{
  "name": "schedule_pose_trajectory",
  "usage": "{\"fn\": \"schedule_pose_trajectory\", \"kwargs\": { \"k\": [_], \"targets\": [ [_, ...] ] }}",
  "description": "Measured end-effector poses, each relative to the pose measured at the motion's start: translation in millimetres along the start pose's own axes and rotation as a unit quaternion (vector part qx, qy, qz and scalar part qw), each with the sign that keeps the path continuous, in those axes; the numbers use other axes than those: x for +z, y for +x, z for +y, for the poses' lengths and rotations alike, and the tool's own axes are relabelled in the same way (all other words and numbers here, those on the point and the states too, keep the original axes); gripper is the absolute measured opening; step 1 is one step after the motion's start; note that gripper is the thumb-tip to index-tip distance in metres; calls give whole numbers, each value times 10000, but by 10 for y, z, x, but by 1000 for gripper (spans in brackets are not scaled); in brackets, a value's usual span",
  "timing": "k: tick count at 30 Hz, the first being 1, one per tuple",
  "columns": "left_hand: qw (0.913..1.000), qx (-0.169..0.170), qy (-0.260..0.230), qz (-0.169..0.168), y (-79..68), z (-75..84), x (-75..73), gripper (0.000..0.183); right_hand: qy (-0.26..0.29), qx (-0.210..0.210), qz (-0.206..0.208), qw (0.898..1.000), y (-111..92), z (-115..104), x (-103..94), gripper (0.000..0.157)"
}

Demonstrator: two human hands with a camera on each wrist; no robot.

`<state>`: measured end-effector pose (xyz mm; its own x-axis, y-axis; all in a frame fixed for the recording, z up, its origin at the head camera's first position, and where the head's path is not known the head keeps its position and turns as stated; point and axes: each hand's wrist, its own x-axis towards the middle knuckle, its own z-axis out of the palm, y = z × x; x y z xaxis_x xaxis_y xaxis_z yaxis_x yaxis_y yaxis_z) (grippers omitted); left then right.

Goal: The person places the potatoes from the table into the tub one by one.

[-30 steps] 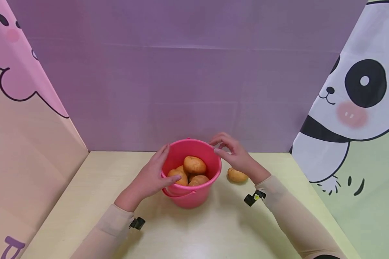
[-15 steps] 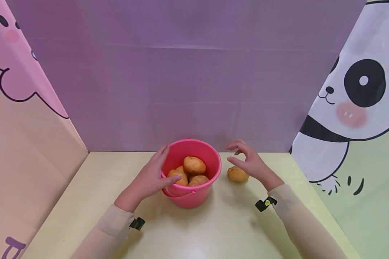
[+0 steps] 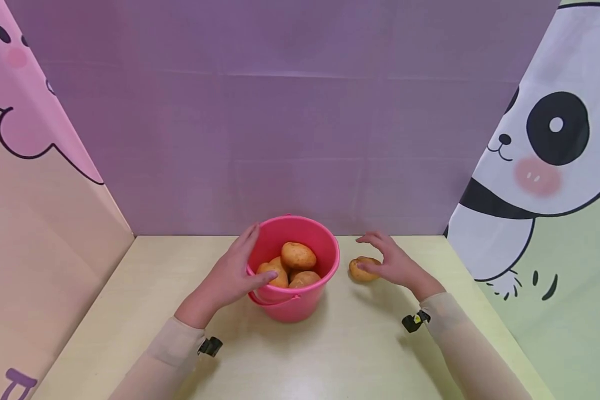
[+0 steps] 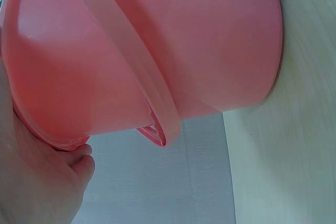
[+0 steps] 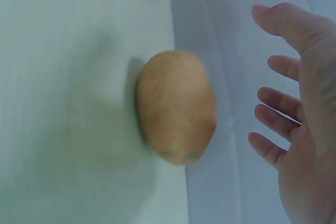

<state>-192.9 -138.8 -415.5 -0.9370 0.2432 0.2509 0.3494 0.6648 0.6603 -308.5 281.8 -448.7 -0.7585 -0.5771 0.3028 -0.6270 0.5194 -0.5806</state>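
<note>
A pink bucket (image 3: 295, 305) stands upright on the table with several potatoes (image 3: 298, 256) inside. My left hand (image 3: 232, 269) holds its left rim, the thumb reaching over the front edge. In the left wrist view, fingertips (image 4: 81, 163) bend at the rim of the bucket (image 4: 210, 40). One loose potato (image 3: 364, 269) lies on the table to the bucket's right. Above and just right of it, my right hand (image 3: 395, 264) is spread with nothing in its grasp. The right wrist view shows a gap between the hand (image 5: 310, 103) and that potato (image 5: 177, 107).
The pale wooden table (image 3: 300, 366) ends at a purple back wall (image 3: 300, 139). Printed side panels rise at both sides, with a panda (image 3: 535, 172) on the right one. The bucket's handle (image 4: 136, 61) hangs down against its side.
My right hand has left the bucket's right rim and moved right and down to the loose potato. The left hand and bucket stay in place.
</note>
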Motion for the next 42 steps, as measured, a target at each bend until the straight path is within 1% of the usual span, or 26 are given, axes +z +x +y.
{"fn": "schedule_pose_trajectory", "kwargs": {
  "k": [2,7,11,17,24,28,34,42],
  "targets": [
    [10000,-7,-3,4,3,1,-2,118,-176,-14,-18,9998,-17,50,26,60],
    [10000,-31,-28,-3,2,7,-1,118,-358,75,-84,9993,-61,177,92,64],
    [10000,-5,-22,11,2,4,-1,119,-280,117,-105,9995,-86,247,138,65],
    [10000,-14,-35,15,4,0,-1,120,-312,122,-148,9993,-107,339,225,66],
    [10000,3,-3,21,1,-3,-4,119,-199,290,-184,9992,-89,447,339,69],
    [10000,44,15,23,-1,-4,-4,119,-282,290,-240,9989,-84,475,375,66],
    [10000,18,16,10,1,1,-5,119,-308,473,-341,9978,-78,500,401,66],
    [10000,-63,-58,4,-4,9,1,120,-260,482,-211,9983,-66,501,427,61]
  ]
}}
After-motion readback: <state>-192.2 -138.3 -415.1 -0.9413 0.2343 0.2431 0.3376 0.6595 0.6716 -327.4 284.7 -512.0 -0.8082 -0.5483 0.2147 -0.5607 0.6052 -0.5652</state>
